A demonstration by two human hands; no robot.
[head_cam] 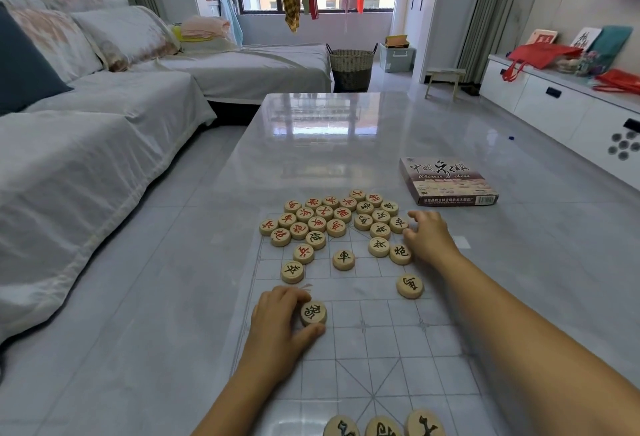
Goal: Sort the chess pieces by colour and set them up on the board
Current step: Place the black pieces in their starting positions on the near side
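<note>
Left hand (277, 321): pinched a black-lettered piece (313, 312), near left on the board (381, 349).
Right hand (429, 238): fingers bent against far-right pieces (399, 224); hold unclear.
Box (448, 181): far right.

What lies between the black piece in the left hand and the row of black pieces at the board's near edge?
Nothing visible. The left hand pinches the black piece, and the board shows only bare squares from there to the near row.
</note>
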